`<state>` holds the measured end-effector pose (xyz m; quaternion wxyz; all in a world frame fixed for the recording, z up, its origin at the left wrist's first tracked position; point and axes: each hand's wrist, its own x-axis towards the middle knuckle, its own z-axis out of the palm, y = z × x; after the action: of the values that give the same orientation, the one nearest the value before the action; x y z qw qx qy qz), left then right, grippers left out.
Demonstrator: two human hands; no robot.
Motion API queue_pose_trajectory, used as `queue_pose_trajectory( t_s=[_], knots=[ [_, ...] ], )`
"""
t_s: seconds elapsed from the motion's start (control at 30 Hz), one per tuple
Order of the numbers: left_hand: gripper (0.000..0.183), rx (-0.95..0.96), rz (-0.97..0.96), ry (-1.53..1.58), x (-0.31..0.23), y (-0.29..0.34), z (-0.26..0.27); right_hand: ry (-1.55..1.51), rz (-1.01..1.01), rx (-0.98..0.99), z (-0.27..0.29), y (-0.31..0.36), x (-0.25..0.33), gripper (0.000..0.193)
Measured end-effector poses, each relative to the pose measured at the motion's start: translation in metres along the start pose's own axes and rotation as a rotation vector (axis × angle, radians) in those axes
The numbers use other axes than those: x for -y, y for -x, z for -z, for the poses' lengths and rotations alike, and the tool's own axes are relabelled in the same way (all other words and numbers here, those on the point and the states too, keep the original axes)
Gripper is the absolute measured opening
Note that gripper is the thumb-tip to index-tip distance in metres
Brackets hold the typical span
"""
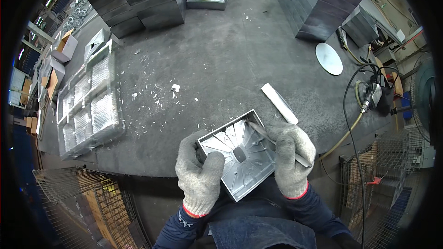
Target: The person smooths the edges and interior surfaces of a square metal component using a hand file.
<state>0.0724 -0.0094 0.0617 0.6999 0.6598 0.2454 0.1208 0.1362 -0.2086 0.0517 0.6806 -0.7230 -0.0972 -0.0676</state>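
Observation:
Both my hands wear grey-white work gloves with red cuffs. At the near table edge my left hand is closed on the left side of a square cast-metal housing, thumb over the rim. The housing is tilted, its ribbed inside and dark central hole facing up. My right hand is closed round a slim metal hand tool, whose kind I cannot make out. The tool's narrow front end lies at the housing's upper right inner wall, and its rear end sticks out below my fingers.
A white rounded bar lies beyond my right hand, with white scraps to the left. Bubble-wrapped trays line the left edge. Stacked metal housings and another stack stand far off. A disc and hosed sander are right.

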Motion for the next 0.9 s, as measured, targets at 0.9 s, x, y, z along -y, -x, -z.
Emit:
queue_pose_trajectory(
  t_s=[0.9],
  knots=[
    [0.054, -0.002, -0.022, 0.001, 0.0017, -0.0012, -0.0007, 0.073, 0.069, -0.033, -0.0043, 0.0002, -0.0020, 0.024]
  ],
)
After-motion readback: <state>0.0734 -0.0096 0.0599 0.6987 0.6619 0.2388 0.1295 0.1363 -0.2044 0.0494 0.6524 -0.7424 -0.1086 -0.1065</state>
